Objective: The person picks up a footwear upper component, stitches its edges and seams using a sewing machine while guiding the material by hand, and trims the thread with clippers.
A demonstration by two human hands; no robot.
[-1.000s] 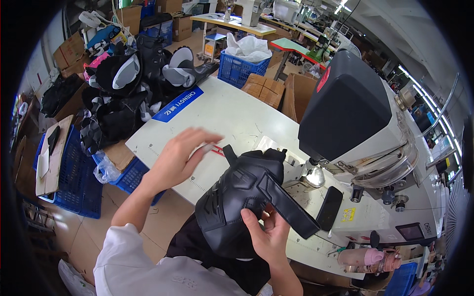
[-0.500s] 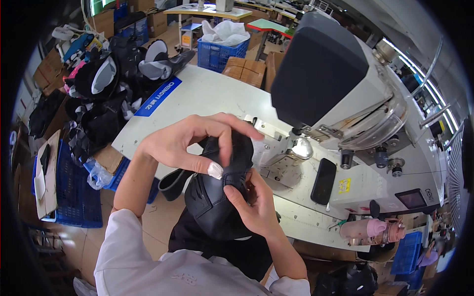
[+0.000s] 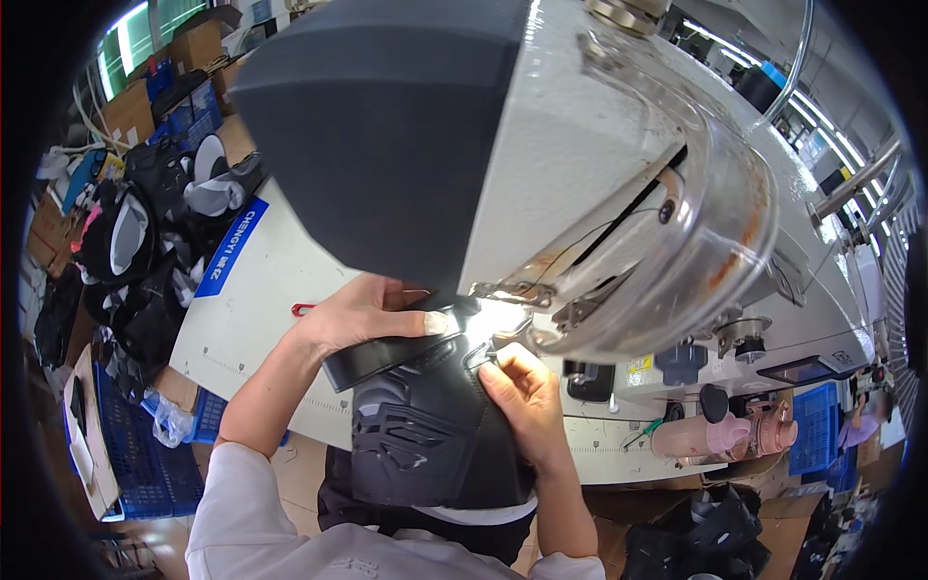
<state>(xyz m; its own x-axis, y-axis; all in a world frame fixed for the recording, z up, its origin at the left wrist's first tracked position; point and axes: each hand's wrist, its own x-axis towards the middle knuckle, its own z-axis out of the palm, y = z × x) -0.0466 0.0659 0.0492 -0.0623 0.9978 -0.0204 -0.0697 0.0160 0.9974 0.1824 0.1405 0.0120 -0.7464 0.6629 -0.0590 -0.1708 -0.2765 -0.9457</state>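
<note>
A black leather-like shoe upper, with stitched seams and cut-out overlays, is spread below the lit needle area of a sewing machine. Its far edge lies under the machine head, so the needle itself is lost in glare. My left hand presses a black band of the upper under its thumb, which has a white wrap at the tip; its other fingers are partly hidden behind the work. At the right side, my right hand pinches the upper's edge between thumb and bent fingers, close to the seam.
More black and grey uppers are heaped at the table's left. A dark phone, a pink bottle and a green-handled tool lie on the right. A small red item rests beside my left wrist. Blue crates stand lower left.
The upper has gone from near my lap to under the machine head. Both hands moved with it, the left lowering onto the band. My view has shifted closer to the machine.
</note>
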